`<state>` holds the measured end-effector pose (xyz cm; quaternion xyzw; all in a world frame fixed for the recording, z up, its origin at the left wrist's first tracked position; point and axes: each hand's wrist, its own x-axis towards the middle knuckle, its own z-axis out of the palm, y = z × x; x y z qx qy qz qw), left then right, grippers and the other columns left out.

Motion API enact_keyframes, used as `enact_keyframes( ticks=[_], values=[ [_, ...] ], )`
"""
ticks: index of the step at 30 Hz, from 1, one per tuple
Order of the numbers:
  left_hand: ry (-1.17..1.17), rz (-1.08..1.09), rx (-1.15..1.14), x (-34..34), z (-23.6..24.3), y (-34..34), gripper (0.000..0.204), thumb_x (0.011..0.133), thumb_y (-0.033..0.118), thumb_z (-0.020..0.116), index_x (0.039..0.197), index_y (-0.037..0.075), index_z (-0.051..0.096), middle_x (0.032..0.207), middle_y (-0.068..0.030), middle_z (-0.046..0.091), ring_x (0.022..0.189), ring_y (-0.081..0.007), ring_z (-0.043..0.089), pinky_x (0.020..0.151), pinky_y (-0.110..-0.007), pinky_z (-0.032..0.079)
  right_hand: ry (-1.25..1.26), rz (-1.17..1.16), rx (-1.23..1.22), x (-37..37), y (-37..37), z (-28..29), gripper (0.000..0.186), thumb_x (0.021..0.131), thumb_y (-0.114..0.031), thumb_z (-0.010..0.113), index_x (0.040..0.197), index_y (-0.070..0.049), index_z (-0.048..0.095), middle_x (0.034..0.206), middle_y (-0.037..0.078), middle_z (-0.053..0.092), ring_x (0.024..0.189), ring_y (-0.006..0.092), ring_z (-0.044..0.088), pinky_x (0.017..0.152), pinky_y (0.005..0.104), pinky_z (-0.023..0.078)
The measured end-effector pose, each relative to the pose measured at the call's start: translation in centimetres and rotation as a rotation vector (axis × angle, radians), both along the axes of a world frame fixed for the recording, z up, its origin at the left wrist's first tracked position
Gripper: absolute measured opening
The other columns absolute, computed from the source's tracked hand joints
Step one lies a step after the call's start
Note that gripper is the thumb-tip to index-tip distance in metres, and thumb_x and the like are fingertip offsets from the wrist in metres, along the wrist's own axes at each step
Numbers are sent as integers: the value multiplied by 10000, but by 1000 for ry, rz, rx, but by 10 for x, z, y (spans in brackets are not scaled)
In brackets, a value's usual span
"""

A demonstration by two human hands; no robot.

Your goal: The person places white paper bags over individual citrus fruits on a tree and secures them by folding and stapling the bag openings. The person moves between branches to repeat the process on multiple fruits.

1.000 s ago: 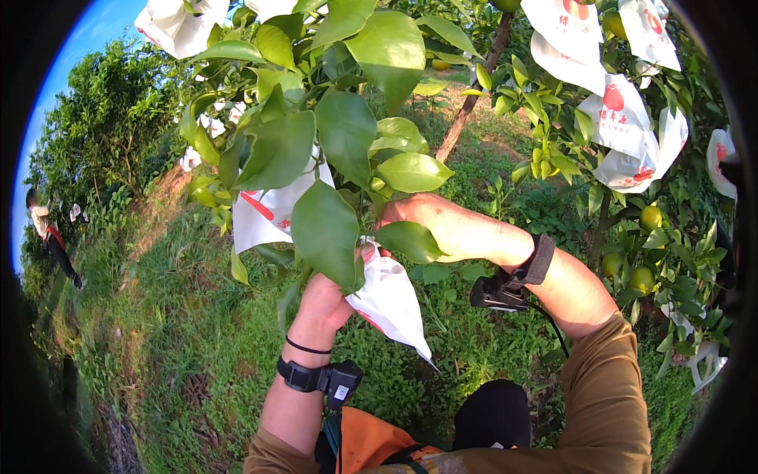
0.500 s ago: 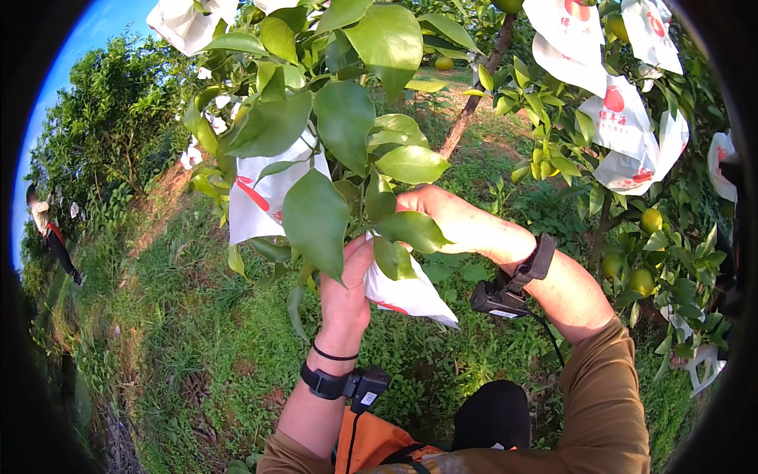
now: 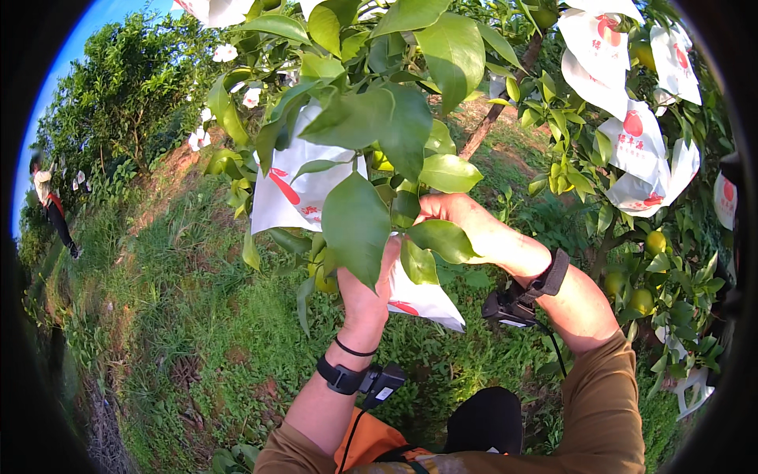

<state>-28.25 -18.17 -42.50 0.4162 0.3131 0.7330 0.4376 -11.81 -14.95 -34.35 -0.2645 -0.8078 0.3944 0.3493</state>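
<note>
A white paper fruit bag (image 3: 426, 300) with a red print hangs below the leaves in the middle. My left hand (image 3: 365, 294) is closed at the bag's upper left edge, its fingertips partly behind a large leaf. My right hand (image 3: 452, 212) is curled just above the bag's top, its fingers bent in toward the stem; leaves (image 3: 442, 239) cover the fingertips and whatever they pinch. Another white paper bag (image 3: 296, 186) hangs on the same branch, up and left of my hands. A yellowish-green fruit (image 3: 325, 280) shows beside my left hand.
More bagged fruit (image 3: 632, 150) hangs on a tree at the right, with bare green fruits (image 3: 641, 301) lower down. A slanting trunk (image 3: 497, 110) stands behind the leaves. A white plastic stool (image 3: 695, 393) is at lower right. Far left, a person (image 3: 51, 201) stands on the grassy slope (image 3: 158, 308).
The branch, bags and surroundings have shifted a little right and mostly downward in view. Both hands stay gathered at the same bag's top, with only slight finger movement.
</note>
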Motion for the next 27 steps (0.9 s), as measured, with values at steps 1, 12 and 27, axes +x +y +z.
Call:
enact_keyframes(
  ticks=[1, 12, 27],
  values=[
    [-32, -31, -33, 1, 2, -3, 274, 857, 80, 632, 1083, -74, 611, 973, -92, 665, 827, -130, 623, 774, -268, 498, -2, -14, 1, 0, 1, -1, 130, 840, -98, 642, 772, 5, 600, 699, 12, 585, 665, 64, 489, 567, 271, 436],
    [-177, -181, 39, 18, -2, -14, 361, 891, 86, 627, 1218, -48, 554, 1108, -45, 614, 956, -77, 567, 840, -222, 471, 54, 19, 314, 3, -5, 3, 107, 825, -73, 642, 752, -36, 573, 728, -20, 568, 670, 52, 488, 578, 229, 409],
    [-267, -143, 112, 15, 3, -9, 170, 832, 72, 684, 978, -13, 671, 836, 24, 638, 717, -27, 552, 634, -193, 461, -81, -207, 470, -1, -19, 4, 115, 759, 8, 647, 861, 3, 595, 750, 45, 610, 691, 106, 544, 632, 259, 457]
  ],
)
